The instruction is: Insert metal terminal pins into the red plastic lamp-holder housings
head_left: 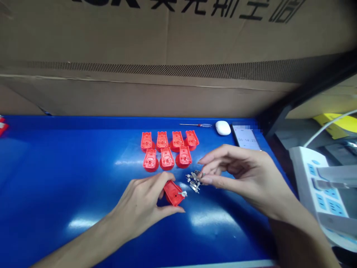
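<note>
My left hand (145,197) is wrapped round a red plastic housing (172,193), its hollow side facing up. A small white-ended metal part (183,194) sits at the right edge of that housing. Just right of it, a loose pile of small metal parts with white ends (193,183) lies on the blue table. Over the pile is my right hand (237,171), thumb and a fingertip pinched together at its right side. Whatever is between those fingertips is too small to make out. Beyond both hands, several more red housings (166,159) stand in two rows, hollow sides up.
Behind the housings lie a thin screwdriver (203,125), a white rounded case (223,128) and a phone showing a timer (246,137). A cardboard box (139,100) walls off the back of the blue table (69,178). At right is a white power strip (309,163).
</note>
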{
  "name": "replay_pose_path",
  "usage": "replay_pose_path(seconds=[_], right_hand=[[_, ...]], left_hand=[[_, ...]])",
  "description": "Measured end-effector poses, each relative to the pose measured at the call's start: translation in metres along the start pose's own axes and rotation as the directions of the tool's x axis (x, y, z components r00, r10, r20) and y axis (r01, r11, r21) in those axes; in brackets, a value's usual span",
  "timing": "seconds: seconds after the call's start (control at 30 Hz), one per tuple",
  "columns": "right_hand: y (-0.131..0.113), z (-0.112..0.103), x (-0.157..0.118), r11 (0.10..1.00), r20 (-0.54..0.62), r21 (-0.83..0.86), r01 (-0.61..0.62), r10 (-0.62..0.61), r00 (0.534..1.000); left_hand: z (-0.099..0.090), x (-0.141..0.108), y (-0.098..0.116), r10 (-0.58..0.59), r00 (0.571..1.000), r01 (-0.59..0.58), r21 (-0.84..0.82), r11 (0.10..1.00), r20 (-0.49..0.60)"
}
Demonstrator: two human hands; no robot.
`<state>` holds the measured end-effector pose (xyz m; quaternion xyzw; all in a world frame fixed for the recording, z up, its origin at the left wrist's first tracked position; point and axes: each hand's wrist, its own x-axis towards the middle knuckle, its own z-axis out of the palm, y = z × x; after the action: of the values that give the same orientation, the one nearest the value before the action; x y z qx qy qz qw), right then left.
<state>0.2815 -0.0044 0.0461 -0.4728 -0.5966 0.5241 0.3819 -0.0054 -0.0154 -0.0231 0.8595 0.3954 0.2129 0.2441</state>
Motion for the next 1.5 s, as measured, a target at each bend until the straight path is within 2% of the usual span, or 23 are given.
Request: replay_pose_path(seconds=[0.1, 0.2, 0.3, 0.4, 0.53, 0.63, 0.73, 0.87, 1.0, 1.13, 1.5], right_hand=[[-0.001, -0.001, -0.001, 0.998, 0.029, -0.07, 0.001, 0.001, 1.0], [-0.003, -0.002, -0.004, 0.988, 0.165, -0.142, 0.054, -0.03, 0.986], [-0.007, 0.002, -0.007, 0.976, 0.35, -0.159, 0.151, -0.087, 0.932], [-0.008, 0.014, -0.011, 0.951, 0.411, -0.174, 0.254, -0.164, 0.897], [0.008, 0.033, -0.021, 0.886, 0.35, -0.244, 0.395, -0.3, 0.888], [0.032, 0.047, -0.033, 0.828, 0.186, -0.301, 0.474, -0.437, 0.88], [0.053, 0.06, -0.044, 0.803, 0.025, -0.379, 0.459, -0.487, 0.873], [0.066, 0.072, -0.049, 0.788, -0.072, -0.437, 0.434, -0.512, 0.856], [0.069, 0.078, -0.047, 0.762, -0.099, -0.467, 0.448, -0.549, 0.83], [0.073, 0.079, -0.048, 0.718, -0.075, -0.514, 0.469, -0.582, 0.81], [0.08, 0.075, -0.054, 0.694, 0.012, -0.547, 0.468, -0.553, 0.833]], left_hand=[[0.002, -0.001, -0.001, -0.008, 1.0, 0.008, 0.021, 1.0, -0.019], [0.003, -0.001, 0.0, -0.02, 0.999, 0.021, 0.029, 0.999, -0.045], [0.003, -0.003, 0.0, -0.035, 0.998, 0.037, 0.035, 0.999, -0.059], [0.004, -0.004, -0.001, -0.039, 0.999, 0.04, 0.04, 0.998, -0.032], [0.005, -0.004, -0.001, -0.029, 0.999, 0.029, 0.006, 1.0, -0.016], [0.005, -0.004, 0.001, -0.037, 0.999, 0.035, -0.061, 0.998, -0.025], [0.005, -0.004, 0.004, -0.059, 0.998, 0.057, -0.127, 0.99, -0.014], [0.005, -0.005, 0.006, -0.082, 0.997, 0.081, -0.184, 0.98, 0.004], [0.007, -0.005, 0.007, -0.094, 0.996, 0.092, -0.182, 0.979, -0.001], [0.007, -0.004, 0.007, -0.099, 0.995, 0.099, -0.186, 0.978, 0.005], [0.007, -0.004, 0.007, -0.098, 0.995, 0.099, -0.195, 0.976, 0.012]])
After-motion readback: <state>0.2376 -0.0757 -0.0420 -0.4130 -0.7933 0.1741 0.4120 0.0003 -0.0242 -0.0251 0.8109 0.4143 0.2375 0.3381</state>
